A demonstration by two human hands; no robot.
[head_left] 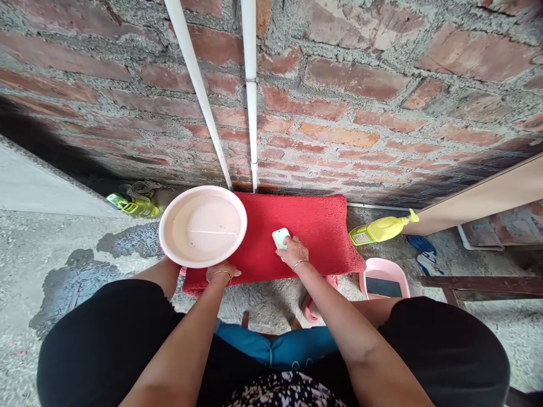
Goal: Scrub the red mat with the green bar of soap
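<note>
A red textured cloth (297,212) covers a low surface before me. My right hand (296,254) is closed around a small pale-green rectangular thing (280,238) with rounded corners and a small dark dot; its exact kind is unclear. It is held against the cloth. On the cloth's left end stands a round, pale pink basin (203,226) with clear water in it. Just below the basin's near rim, my left hand (221,272) rests on the cloth's near edge, thumb spread out to the right. Its other fingers are partly hidden by the rim.
A yellow pump bottle (379,229) stands beyond the cloth's right end, near a pink tub (385,265) with a dark flat item inside. At left is a yellow-green bottle (139,208) near wet concrete (85,282). White pipes (251,113) run down the brick wall (339,102).
</note>
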